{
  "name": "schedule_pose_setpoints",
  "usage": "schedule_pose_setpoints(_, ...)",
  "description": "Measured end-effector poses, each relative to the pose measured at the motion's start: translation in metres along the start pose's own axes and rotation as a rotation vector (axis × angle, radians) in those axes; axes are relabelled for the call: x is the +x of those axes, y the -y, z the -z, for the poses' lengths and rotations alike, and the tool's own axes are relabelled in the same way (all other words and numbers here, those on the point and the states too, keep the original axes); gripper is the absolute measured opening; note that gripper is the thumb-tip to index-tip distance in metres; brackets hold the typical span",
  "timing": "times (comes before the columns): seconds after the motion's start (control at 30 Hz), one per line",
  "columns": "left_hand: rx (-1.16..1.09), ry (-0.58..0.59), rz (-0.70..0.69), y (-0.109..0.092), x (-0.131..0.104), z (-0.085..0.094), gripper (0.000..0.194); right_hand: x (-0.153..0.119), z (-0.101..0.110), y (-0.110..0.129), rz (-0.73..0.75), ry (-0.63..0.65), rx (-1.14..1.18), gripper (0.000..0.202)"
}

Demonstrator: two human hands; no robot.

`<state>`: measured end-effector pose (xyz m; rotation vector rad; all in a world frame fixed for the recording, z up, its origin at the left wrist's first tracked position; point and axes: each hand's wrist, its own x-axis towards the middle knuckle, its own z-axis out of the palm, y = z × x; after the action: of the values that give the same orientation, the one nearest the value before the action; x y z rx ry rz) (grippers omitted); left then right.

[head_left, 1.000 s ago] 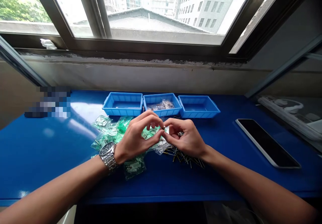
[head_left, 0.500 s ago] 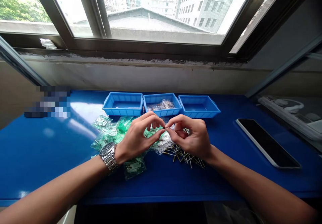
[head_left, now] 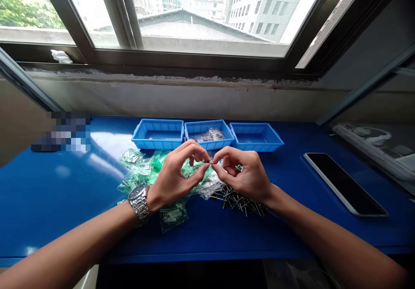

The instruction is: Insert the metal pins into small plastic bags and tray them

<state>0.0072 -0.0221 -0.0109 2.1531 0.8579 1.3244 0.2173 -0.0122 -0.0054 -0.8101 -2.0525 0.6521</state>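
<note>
At centre, the left hand point(head_left: 181, 171), thumb and forefinger slightly parted, flanks a small, slender metallic piece point(head_left: 208, 162); at five o'clock lie silver-and-gold metal pins point(head_left: 240, 202); at three, the right hand point(head_left: 244, 174) pinches the piece.

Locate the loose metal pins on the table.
Head view: the metal pins lie scattered on the blue table, right of centre, just below the right hand in the picture, beside the clear plastic bags.
</note>
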Motion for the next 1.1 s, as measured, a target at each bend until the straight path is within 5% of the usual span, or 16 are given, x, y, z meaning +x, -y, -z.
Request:
schedule_pose_setpoints(0.23,0.027,0.039,-0.048,-0.001,-0.001,-0.001,0.007,-0.002,-0.006,-0.003,-0.066,0.134,0.134,0.007)
schedule_pose_setpoints(0.53,0.051,-0.037,-0.002,0.0,0.0,0.001,0.004,-0.002,0.001,0.003,0.01,-0.125,-0.029,0.008)
schedule_pose_setpoints(0.8,-0.033,0.135,0.031,0.0,-0.002,-0.003,0.001,-0.005,-0.004,0.008,0.166,-0.102,-0.08,0.004)
schedule_pose_setpoints(1.1,-0.019,-0.011,0.012,-0.002,0.0,0.001,0.002,-0.001,0.002,0.007,0.078,-0.089,-0.055,0.005)
